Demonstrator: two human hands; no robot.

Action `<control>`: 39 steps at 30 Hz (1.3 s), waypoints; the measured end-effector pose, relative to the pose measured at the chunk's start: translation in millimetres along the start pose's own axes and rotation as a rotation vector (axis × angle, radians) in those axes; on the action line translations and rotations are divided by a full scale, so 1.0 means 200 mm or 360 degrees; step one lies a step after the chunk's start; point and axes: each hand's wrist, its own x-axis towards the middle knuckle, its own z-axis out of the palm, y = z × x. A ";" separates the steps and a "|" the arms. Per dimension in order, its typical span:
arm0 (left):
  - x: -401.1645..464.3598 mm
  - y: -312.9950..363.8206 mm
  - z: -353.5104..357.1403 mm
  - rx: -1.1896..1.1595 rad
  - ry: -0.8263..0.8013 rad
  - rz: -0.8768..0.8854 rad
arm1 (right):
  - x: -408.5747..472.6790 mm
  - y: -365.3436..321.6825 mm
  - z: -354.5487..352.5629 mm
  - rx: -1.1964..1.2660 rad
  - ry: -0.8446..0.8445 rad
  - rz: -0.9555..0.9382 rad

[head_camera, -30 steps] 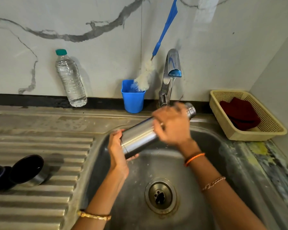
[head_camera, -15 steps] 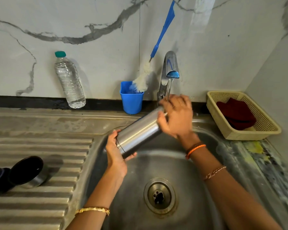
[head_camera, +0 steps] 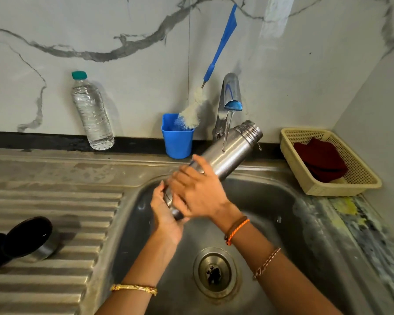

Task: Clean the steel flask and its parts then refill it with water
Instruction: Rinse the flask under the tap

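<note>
Both hands work the steel flask (head_camera: 228,153), held tilted over the sink (head_camera: 305,201) under the tap (head_camera: 230,92); left hand (head_camera: 164,214) cups and grips its base, right hand (head_camera: 198,192) lies over the body, fingers spread, apparently rubbing; water falls on the upper body near the open neck; this looks like the outside rinse; next, probably the inside; counted: one flask, one cap (head_camera: 32,239) on the drainboard, one brush (head_camera: 214,64), one water bottle (head_camera: 91,110).
</note>
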 end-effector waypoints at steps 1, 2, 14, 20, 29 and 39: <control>0.00 -0.01 0.00 -0.0010 0.0000 -0.0009 | 0.00 0.02 -0.01 0.0016 0.0026 -0.0077; 0.00 0.00 -0.02 0.0004 0.0020 0.0022 | 0.01 0.09 -0.02 0.0028 0.0101 0.0013; 0.02 0.02 -0.02 -0.0179 -0.0087 -0.0190 | 0.02 0.08 0.03 -0.0023 0.0104 -0.0118; 0.04 0.05 -0.20 -0.0029 -0.0036 -0.0550 | 0.16 0.28 -0.09 0.1824 0.0611 0.2111; 0.02 -0.01 -0.26 0.0007 0.0027 0.0072 | 0.16 0.22 -0.12 0.2312 0.0747 0.2782; 0.01 -0.01 -0.25 -0.0191 0.0190 -0.0041 | 0.16 0.20 -0.08 0.2479 0.0656 0.2607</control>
